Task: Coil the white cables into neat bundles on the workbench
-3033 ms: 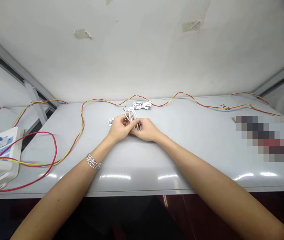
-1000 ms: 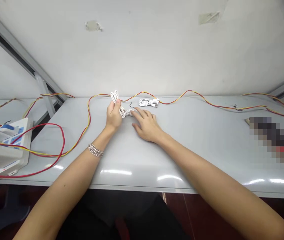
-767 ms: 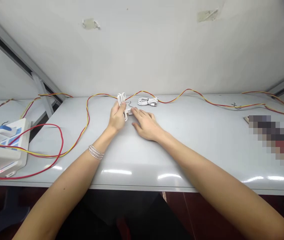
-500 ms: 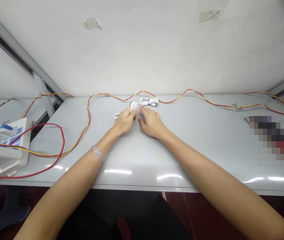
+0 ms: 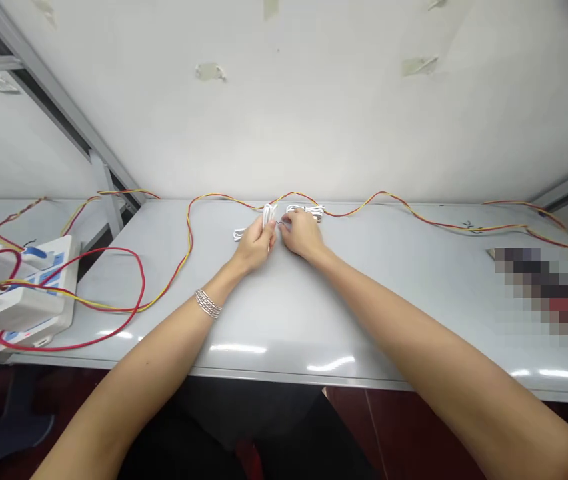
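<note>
In the head view, a coiled white cable (image 5: 269, 215) is held in the left hand (image 5: 255, 245), its loops pinched between thumb and fingers and stood up above the grip, over the rear middle of the grey table (image 5: 284, 313). A silver multi-strand bracelet (image 5: 208, 304) is worn at the left wrist. Just beside it, the right hand (image 5: 305, 233) is held with the fingers curled and the thumb brought near the index fingertip. A thin dark tie (image 5: 279, 222) is seen in the narrow gap between the two hands, reaching to the right fingertips; whether it is pinched there cannot be told.

A bundled white cable (image 5: 316, 212) is partly covered by the right hand, and part of another white cable coil (image 5: 239, 235) is seen just left of the left hand. Behind them, a twisted red-and-yellow wire (image 5: 191, 233) is strung in waves along the back of the table, near the wall (image 5: 344, 127). At the left, a white power strip (image 5: 68, 273) is crossed by a looped red wire (image 5: 143, 277). Short dark ties (image 5: 471, 228) are scattered by the wire at the right, and an item in front of them is obscured by pixelation.
</note>
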A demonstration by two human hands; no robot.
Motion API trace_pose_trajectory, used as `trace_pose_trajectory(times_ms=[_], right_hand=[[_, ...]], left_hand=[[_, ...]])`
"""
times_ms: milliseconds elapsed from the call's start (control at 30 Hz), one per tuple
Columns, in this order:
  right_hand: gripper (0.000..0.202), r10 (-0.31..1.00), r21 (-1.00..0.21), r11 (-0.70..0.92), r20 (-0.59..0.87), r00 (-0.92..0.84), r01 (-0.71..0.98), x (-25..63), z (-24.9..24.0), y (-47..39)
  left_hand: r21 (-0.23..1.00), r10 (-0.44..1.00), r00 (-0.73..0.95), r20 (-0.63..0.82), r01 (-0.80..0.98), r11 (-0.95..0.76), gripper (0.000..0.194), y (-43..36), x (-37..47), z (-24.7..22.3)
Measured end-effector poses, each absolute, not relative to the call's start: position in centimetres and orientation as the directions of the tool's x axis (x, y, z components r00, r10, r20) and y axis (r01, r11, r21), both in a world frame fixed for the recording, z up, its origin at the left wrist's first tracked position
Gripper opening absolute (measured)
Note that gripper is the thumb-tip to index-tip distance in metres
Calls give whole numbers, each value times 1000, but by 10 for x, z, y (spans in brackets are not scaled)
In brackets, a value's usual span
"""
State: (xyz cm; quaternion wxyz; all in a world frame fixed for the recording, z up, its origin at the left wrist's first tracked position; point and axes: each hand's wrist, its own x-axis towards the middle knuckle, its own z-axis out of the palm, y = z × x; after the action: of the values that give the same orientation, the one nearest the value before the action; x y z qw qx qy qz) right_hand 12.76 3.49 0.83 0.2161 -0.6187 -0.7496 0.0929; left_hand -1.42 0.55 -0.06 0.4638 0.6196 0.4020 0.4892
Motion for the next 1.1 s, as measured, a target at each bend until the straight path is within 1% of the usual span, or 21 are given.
trace_pose_trajectory(times_ms=[133, 200, 233, 267, 333, 367, 433, 500, 567, 633, 733, 867, 1000, 1100], right_hand=[[22, 976, -461, 185, 186, -110, 868, 126, 6, 34], [17, 980, -543, 163, 184, -72, 824, 135, 6, 24], [15, 981, -614, 146, 192, -33, 776, 141, 6, 17], [13, 981, -688, 130, 195, 9, 714, 148, 5, 10], [13, 983, -842, 130, 180, 44, 523, 161, 3, -5], [18, 986, -911, 131, 161, 45, 391, 166, 3, -11], [29, 991, -980, 125, 130, 17, 156, 171, 3, -20], [36, 995, -994, 104, 103, -11, 38, 170, 5, -26], [39, 994, -995, 104, 104, -32, 1, 166, 8, -28], [41, 990, -993, 121, 121, -78, 0, 160, 9, -30], [45, 978, -988, 151, 147, -151, 18, 152, 8, -33], [48, 966, -989, 143, 134, -221, 26, 150, 5, -35], [50, 957, -994, 109, 101, -273, 13, 153, 6, -36], [50, 953, -996, 90, 84, -290, 9, 154, 7, -37]], left_hand=[[985, 949, 261, 174, -40, -170, 41, 2, -12, 2], [987, 945, 286, 157, -77, -140, 44, -2, -10, 4], [988, 942, 303, 147, -91, -126, 45, -5, -9, 6], [989, 938, 319, 136, -92, -112, 46, -8, -7, 7], [993, 942, 321, 101, -97, -73, 45, -13, -4, 9], [994, 943, 323, 74, -99, -45, 44, -15, -2, 10], [995, 948, 318, 29, -103, 4, 40, -16, 1, 11], [993, 953, 301, 1, -117, 36, 35, -15, 1, 12], [989, 958, 285, -16, -136, 57, 29, -14, 1, 12], [987, 957, 288, -42, -136, 84, 26, -13, 0, 13], [987, 934, 348, -76, -108, 120, 24, -14, 0, 14], [991, 905, 424, -38, -102, 89, 22, -16, -2, 14], [995, 866, 499, -39, -57, 78, 25, -11, -9, 11], [994, 875, 481, -51, -65, 93, 38, -7, -11, 7]])
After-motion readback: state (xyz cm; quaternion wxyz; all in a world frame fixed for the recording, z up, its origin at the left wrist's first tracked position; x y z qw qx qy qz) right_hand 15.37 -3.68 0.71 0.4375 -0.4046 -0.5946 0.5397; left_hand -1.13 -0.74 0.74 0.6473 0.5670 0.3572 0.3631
